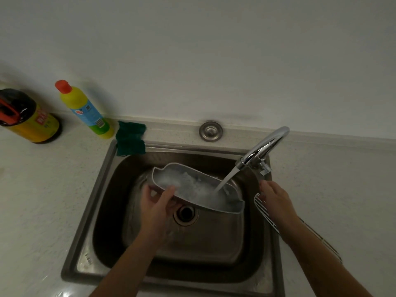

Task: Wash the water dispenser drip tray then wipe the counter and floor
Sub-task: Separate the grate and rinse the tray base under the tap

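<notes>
Stainless steel sink (100,202) sits in a pale counter (42,189) and serves as the landmark. Left of the sink, on the counter, stand a dark bottle with a yellow label (30,118) and a yellow bottle with a red cap (85,110). A green scouring pad (130,139) lies over the sink's back left corner. Inside the sink, above the drain (186,213), the left hand (157,203) clamps the near left edge of the grey drip tray (192,185), thumb over the rim, tilting it. Water from the chrome faucet (263,146) at the sink's back right corner pours into the tray's right half and foams white. On the sink's right rim rests a white slotted grille (264,211); the right hand (276,200) lies over it, fingers loosely apart, and whether it grips the grille cannot be told. The washing step seems under way; counter and floor remain. Next likely calls for rubbing the tray, perhaps with the pad, then tipping the water out.
</notes>
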A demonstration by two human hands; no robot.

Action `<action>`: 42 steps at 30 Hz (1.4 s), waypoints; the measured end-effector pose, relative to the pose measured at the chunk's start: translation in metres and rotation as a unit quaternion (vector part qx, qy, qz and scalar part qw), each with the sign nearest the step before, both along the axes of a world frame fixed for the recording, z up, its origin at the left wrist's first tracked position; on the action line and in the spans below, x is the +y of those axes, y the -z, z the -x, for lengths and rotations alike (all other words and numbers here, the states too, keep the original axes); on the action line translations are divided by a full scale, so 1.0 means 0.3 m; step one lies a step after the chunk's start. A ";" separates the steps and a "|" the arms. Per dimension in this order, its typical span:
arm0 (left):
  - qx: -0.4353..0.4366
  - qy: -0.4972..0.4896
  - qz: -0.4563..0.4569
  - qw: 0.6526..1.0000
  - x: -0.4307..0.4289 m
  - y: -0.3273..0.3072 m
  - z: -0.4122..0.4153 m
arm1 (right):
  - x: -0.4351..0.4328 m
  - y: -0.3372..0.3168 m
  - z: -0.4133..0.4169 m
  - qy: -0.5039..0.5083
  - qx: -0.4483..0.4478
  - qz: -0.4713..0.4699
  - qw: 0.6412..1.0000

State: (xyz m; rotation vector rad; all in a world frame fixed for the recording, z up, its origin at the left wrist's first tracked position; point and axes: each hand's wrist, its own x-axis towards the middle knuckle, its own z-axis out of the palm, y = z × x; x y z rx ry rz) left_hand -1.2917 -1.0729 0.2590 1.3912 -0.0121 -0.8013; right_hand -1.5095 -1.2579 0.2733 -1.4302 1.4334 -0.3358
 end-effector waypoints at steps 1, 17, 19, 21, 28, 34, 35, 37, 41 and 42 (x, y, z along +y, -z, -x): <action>-0.085 0.025 -0.010 0.996 0.002 -0.025 -0.021 | 0.005 0.007 -0.008 -0.007 0.003 0.000 1.000; -0.372 0.213 -0.049 0.902 0.022 -0.117 -0.051 | -0.017 -0.005 -0.074 -0.053 0.011 -0.013 0.998; -0.245 0.119 -0.008 0.962 0.024 -0.084 -0.027 | -0.016 -0.001 -0.079 -0.068 0.017 0.000 0.998; -0.114 0.045 0.008 0.992 0.034 -0.035 -0.017 | -0.003 0.011 -0.085 -0.096 0.043 0.013 0.994; 0.201 -0.053 0.044 0.977 0.087 0.119 0.019 | 0.050 0.047 -0.073 -0.097 0.090 -0.125 0.983; 0.188 -0.030 -0.018 0.981 0.120 0.210 0.029 | 0.067 0.000 -0.077 -0.033 -0.034 -0.142 0.989; 0.174 -0.030 -0.045 0.983 0.123 0.228 0.022 | 0.067 -0.008 -0.074 -0.047 -0.044 -0.109 0.992; 0.188 -0.031 -0.066 0.980 0.129 0.238 0.000 | 0.071 -0.016 -0.063 -0.085 -0.046 -0.032 0.995; 0.205 0.014 -0.083 0.975 0.131 0.233 -0.025 | 0.094 -0.021 -0.044 -0.142 0.004 0.151 0.978; 0.204 0.019 -0.089 0.975 0.119 0.227 -0.027 | 0.099 -0.027 -0.043 -0.145 0.002 0.169 0.975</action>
